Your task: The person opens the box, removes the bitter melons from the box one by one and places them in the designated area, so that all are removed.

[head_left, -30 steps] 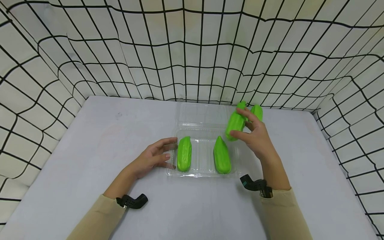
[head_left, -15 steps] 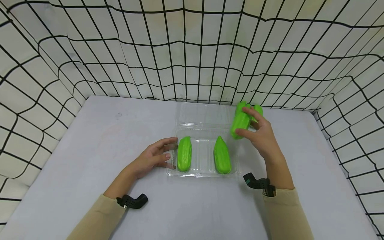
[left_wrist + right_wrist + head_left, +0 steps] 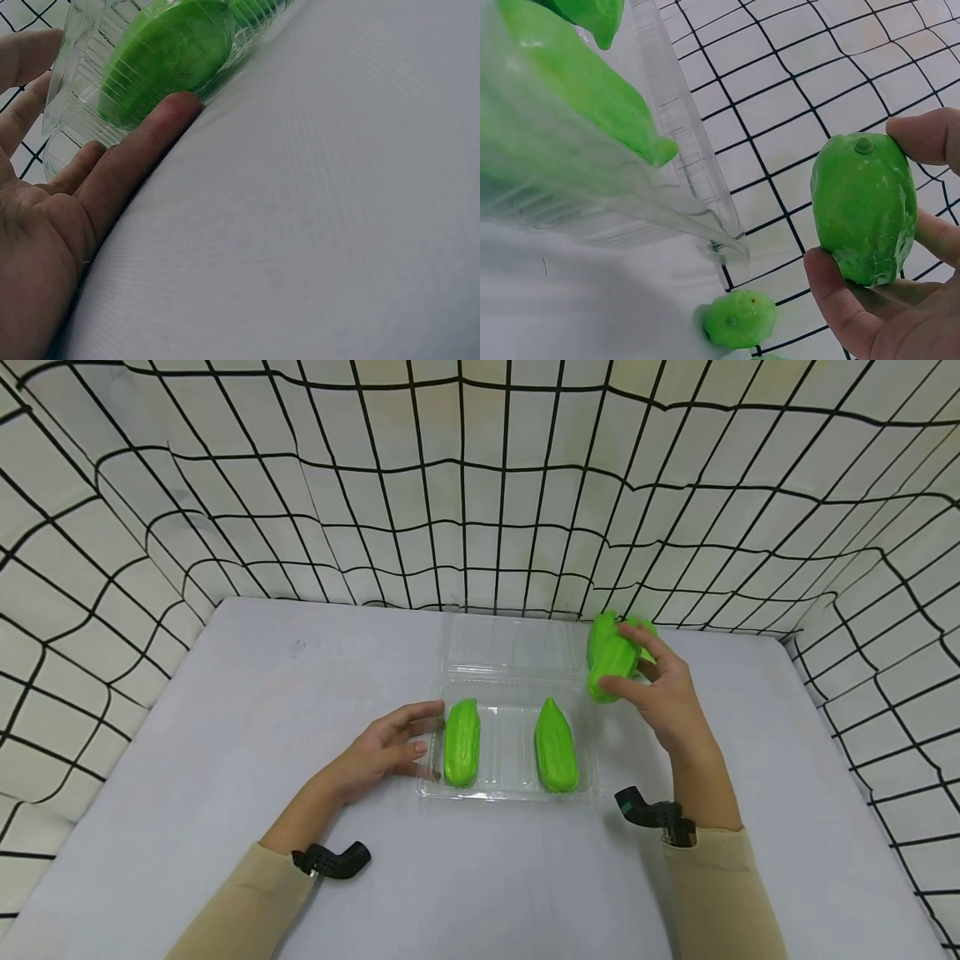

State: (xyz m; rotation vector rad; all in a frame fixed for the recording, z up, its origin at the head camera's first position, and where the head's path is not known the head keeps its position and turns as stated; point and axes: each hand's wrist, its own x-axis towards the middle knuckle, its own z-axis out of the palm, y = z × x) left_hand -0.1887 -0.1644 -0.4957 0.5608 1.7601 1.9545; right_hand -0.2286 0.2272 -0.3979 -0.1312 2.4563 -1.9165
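Note:
A clear plastic clamshell box (image 3: 495, 795) lies on the table with its lid folded back. Inside it are two green gourds, one at the left (image 3: 461, 745) and one at the right (image 3: 557, 747). My left hand (image 3: 375, 756) rests at the box's left side, its fingers loosely extended against the clear wall. Beyond the box's right back corner, my right hand (image 3: 667, 697) pinches another green gourd (image 3: 613, 667) between thumb and fingers. In the right wrist view this held gourd (image 3: 866, 217) is off the table. Behind it, more gourds (image 3: 602, 631) lie partly hidden.
A black grid net (image 3: 480, 485) over white walls surrounds the back and both sides of the white table (image 3: 262, 693). The open lid (image 3: 513, 647) reaches nearly to the table's back edge. Each wrist wears a black camera mount (image 3: 330, 862).
My right hand has shifted rightward with the gourd, from above the box's back right corner to the loose gourds, uncovering one behind it. The left hand and the box stay put.

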